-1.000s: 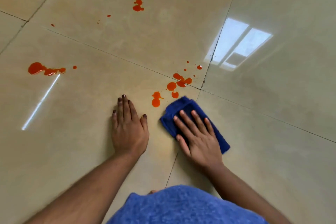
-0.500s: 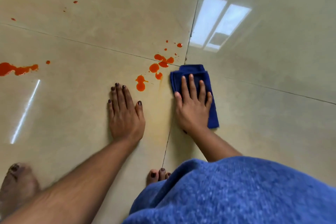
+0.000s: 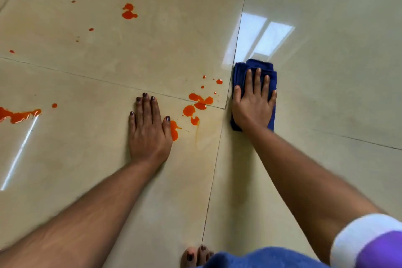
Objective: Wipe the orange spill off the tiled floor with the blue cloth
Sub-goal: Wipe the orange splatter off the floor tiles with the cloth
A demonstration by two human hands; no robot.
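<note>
Barely begun, I'd say: the right hand (image 3: pixel 253 102) presses flat, fingers spread, on the folded blue cloth (image 3: pixel 255 67) just right of the nearest orange spill (image 3: pixel 196 105), the left hand (image 3: pixel 150 128) flat beside it, splashes unwiped beyond.

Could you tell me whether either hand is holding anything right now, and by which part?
Neither grips anything. The right hand presses flat on the middle of the blue cloth; the left hand rests flat on the floor.

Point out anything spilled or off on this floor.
Orange spill splatters the tiled floor in several patches, one touching the left hand. The blue cloth under the right hand lies beside it, not on it.
</note>
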